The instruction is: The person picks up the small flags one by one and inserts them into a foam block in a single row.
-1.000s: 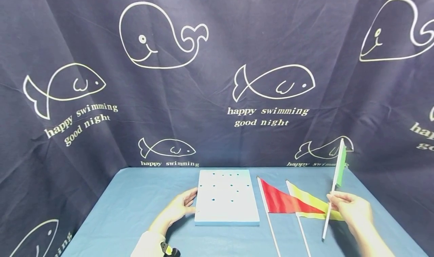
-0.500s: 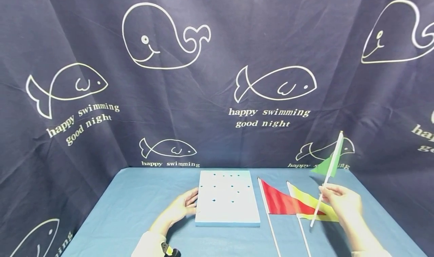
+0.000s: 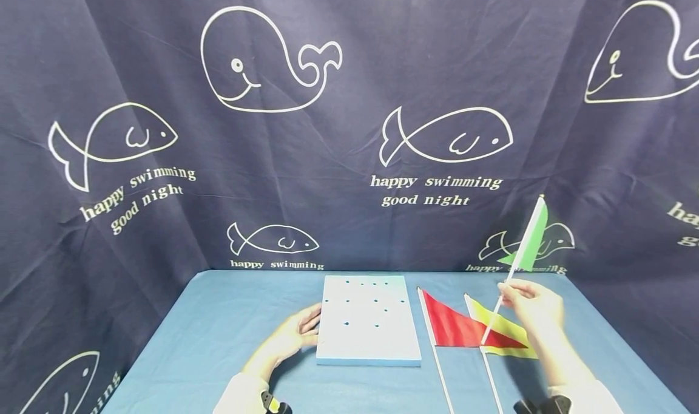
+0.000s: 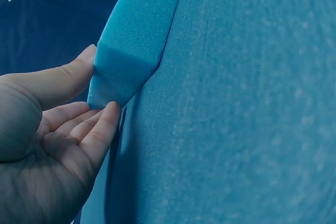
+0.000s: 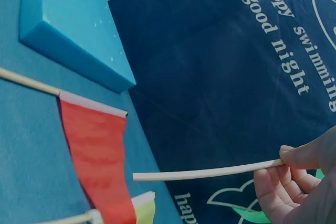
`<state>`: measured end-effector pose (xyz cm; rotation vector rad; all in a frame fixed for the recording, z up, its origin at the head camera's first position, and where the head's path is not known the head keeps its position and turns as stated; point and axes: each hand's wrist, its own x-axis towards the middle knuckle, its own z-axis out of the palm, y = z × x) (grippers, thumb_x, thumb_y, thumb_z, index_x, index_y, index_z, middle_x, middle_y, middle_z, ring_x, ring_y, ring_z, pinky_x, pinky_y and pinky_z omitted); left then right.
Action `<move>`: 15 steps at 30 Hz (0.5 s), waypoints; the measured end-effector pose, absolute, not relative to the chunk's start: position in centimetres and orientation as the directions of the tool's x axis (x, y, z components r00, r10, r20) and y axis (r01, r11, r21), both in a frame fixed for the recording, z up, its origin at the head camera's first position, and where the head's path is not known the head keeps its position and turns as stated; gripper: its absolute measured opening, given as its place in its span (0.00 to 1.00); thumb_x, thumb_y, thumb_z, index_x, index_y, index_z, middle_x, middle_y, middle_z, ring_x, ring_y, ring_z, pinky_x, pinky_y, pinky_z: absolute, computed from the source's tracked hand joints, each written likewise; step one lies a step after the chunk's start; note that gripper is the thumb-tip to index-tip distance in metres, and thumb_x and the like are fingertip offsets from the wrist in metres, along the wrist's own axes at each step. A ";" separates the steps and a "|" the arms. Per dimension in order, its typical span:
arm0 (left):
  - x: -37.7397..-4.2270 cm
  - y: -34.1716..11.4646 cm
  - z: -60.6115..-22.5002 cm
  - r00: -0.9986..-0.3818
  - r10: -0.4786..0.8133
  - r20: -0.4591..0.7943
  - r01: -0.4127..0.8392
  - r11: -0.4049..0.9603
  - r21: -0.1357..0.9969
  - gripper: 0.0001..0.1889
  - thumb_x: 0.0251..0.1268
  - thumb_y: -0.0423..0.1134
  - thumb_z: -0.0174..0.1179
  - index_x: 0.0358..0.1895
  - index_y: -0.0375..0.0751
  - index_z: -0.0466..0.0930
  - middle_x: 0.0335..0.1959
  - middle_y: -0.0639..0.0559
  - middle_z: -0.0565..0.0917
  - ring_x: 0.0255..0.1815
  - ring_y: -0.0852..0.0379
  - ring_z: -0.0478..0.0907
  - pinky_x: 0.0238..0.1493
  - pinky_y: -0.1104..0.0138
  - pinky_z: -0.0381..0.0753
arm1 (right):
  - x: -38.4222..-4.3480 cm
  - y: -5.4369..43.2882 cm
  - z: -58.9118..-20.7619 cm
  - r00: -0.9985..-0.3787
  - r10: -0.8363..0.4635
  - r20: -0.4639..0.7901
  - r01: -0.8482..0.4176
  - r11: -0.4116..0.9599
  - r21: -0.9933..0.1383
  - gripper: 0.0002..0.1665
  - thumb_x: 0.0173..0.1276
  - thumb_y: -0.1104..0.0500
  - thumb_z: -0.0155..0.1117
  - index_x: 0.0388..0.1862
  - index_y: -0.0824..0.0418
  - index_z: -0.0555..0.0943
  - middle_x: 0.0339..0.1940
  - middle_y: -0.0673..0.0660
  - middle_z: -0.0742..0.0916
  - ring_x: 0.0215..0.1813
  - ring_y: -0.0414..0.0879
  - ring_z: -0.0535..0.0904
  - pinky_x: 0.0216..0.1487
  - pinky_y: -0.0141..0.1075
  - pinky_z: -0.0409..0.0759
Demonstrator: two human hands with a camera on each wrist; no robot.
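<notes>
My left hand [image 3: 297,330] rests against the left side of a light blue foam board [image 3: 366,344] with several small holes in its top. In the left wrist view, the thumb and fairly straight fingertips touch the board's [image 4: 123,64] side near a corner. The right hand [image 3: 535,305] pinches the white stick of a small green flag [image 3: 532,244] between thumb and fingers. Tilted, the flag has its cloth up and its bare lower end over the flags on the table. That bare stick [image 5: 210,173] points toward the board in the right wrist view.
A red pennant flag [image 3: 450,326] lies right of the board, partly over a yellow pennant flag [image 3: 505,326]; their sticks point toward the front edge. The blue tablecloth [image 3: 185,341] meets a dark curtain [image 3: 349,128] with fish and whale drawings behind.
The right hand has moved left and slightly up with the green flag, whose lower end shifted left over the red and yellow flags. The left hand stays at the board's side.
</notes>
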<state>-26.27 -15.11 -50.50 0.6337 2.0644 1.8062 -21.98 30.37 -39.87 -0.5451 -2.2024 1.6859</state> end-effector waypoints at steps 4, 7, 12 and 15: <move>-26.3 -15.1 -50.4 -0.852 0.522 0.044 0.116 0.106 0.988 0.41 0.59 0.24 0.62 0.72 0.20 0.48 0.74 0.26 0.53 0.75 0.32 0.52 0.73 0.49 0.62 | -22.5 29.8 -39.4 -0.879 0.476 0.028 0.095 0.232 -0.968 0.24 0.64 0.59 0.68 0.53 0.73 0.79 0.19 0.32 0.83 0.24 0.29 0.83 0.33 0.19 0.83; -26.3 -15.1 -50.3 -0.855 0.517 0.040 0.113 0.111 0.987 0.41 0.58 0.24 0.62 0.72 0.21 0.48 0.74 0.26 0.54 0.75 0.32 0.52 0.73 0.49 0.63 | -22.7 29.3 -39.3 -0.880 0.474 0.035 0.094 0.246 -0.965 0.25 0.64 0.57 0.68 0.55 0.73 0.78 0.19 0.32 0.83 0.24 0.28 0.83 0.32 0.17 0.82; -26.2 -14.9 -50.0 -0.858 0.513 0.027 0.098 0.111 0.989 0.41 0.58 0.24 0.62 0.72 0.21 0.49 0.74 0.26 0.54 0.74 0.31 0.52 0.73 0.48 0.62 | -23.0 28.6 -39.1 -0.873 0.486 0.041 0.090 0.244 -0.966 0.26 0.64 0.57 0.68 0.55 0.73 0.78 0.18 0.32 0.82 0.24 0.28 0.83 0.32 0.16 0.81; -26.1 -14.9 -49.9 -0.857 0.515 0.023 0.093 0.109 0.990 0.41 0.59 0.24 0.61 0.72 0.20 0.48 0.74 0.26 0.53 0.75 0.32 0.52 0.73 0.48 0.61 | -23.1 28.2 -38.9 -0.876 0.479 0.051 0.072 0.235 -0.969 0.25 0.64 0.58 0.67 0.55 0.73 0.78 0.18 0.31 0.82 0.24 0.29 0.83 0.32 0.16 0.81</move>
